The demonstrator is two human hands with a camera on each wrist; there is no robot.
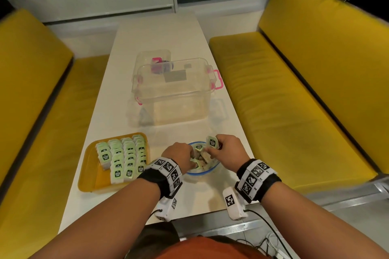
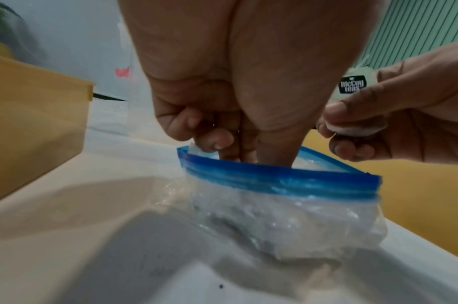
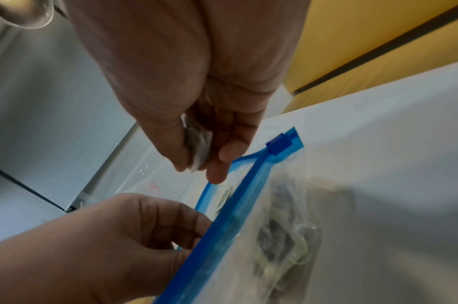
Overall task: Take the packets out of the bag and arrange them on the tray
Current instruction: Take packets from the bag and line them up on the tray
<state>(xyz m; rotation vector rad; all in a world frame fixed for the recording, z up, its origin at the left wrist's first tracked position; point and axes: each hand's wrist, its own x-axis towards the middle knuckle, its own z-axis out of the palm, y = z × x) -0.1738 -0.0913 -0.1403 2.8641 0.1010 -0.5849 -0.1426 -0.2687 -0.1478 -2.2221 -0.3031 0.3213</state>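
Note:
A clear zip bag with a blue rim (image 1: 202,171) (image 2: 279,181) (image 3: 222,232) stands open on the white table, with several pale green packets inside. My left hand (image 1: 181,153) (image 2: 222,127) (image 3: 134,236) reaches into the bag's mouth; its fingertips are hidden inside, so what they hold is unclear. My right hand (image 1: 227,147) (image 2: 378,119) (image 3: 204,160) hovers just above the bag's far rim and pinches one green packet (image 1: 212,142) (image 2: 352,88) (image 3: 198,144). The yellow tray (image 1: 88,176) (image 2: 32,115) lies left of the bag, holding rows of green packets (image 1: 124,157).
A large clear storage box with pink latches (image 1: 174,90) stands mid-table beyond the bag, a smaller clear box (image 1: 153,59) behind it. Yellow benches (image 1: 294,101) run along both sides of the table. The table's near edge is just below my wrists.

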